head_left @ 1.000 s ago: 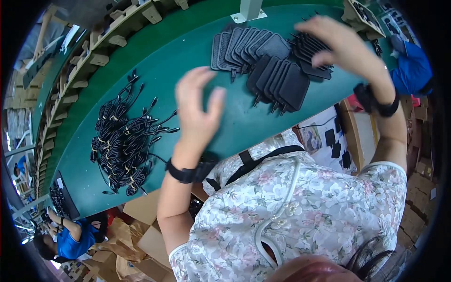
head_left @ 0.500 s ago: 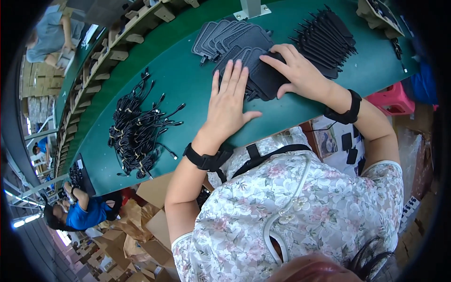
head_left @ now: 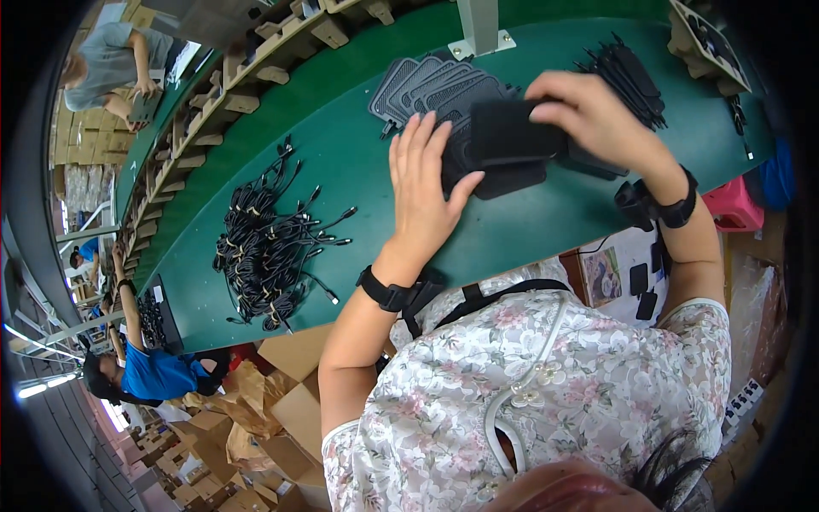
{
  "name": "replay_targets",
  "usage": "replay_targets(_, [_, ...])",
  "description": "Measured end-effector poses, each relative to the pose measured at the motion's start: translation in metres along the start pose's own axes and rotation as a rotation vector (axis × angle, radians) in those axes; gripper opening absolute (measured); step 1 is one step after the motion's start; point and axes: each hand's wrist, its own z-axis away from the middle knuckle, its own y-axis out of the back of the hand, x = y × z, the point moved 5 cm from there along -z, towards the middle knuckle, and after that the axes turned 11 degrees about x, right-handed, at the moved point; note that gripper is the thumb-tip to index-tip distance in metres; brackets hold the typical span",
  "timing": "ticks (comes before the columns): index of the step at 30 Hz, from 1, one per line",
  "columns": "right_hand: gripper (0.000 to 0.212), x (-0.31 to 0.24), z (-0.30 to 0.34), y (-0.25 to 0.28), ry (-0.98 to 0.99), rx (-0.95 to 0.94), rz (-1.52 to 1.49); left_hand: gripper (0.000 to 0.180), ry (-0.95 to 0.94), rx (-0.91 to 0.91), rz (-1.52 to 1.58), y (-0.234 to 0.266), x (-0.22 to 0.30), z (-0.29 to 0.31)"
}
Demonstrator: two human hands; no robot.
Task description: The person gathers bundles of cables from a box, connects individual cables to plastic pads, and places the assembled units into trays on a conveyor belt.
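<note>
The step in hand appears to be shifting flat pieces from one group to another at the top centre of the frame. The right hand has its grip closed on the upper right edge of a black plate, pinched between thumb and fingers. That plate sits just right of the frame's centre line, in the upper half, above some lower plates on the green tabletop. The left hand is unclenched, fingers spread toward the top of the frame, thumb out beside the lower plates — whether it presses on them I cannot tell.

The next move, I judge, calls for keeping the pinch firm and the plate clear of the left fingers and the pieces beneath.

The held plate's long axis runs roughly left to right across the picture, its broad face toward the camera. Blur and the fingers hide its details — which end carries a connector, if any, cannot be made out. A fan of grey textured plates lies just above, and a row of black pieces lies at upper right.
</note>
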Motion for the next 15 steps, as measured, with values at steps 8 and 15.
replay_targets(8, [0.026, 0.110, -0.031, 0.158, -0.170, 0.551, 0.130, 0.059, 0.143, 0.024, 0.006, -0.008, -0.045, -0.021])
replay_targets(15, [0.016, 0.142, -0.158, 0.159, -0.526, 0.791, -0.083, 0.051, 0.178, 0.015, 0.030, -0.011, -0.046, -0.017])
